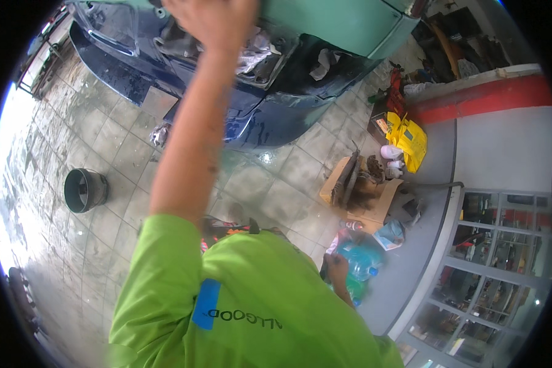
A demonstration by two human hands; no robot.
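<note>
My left arm reaches up and forward over a car body [325, 30], part pale green and part dark blue. The left hand [218, 21] is at the top edge of the picture, by the green panel; its fingers are cut off and blurred, so their hold cannot be seen. Below it, crumpled paper [254, 55] sits in an opening of the bodywork. Low at my right side, my right hand [337, 268] is closed, with something dark at its fingers that I cannot make out. Just beyond that hand lie large clear bluish plastic bottles [357, 259].
A black bucket [84, 191] stands on the wet tiled floor [126, 144] at left. To the right are an opened cardboard box [374, 199] with dark scraps, a yellow bag [408, 141] and small white bottles [394, 162]. A grey wall and paned window [503, 245] border the right side.
</note>
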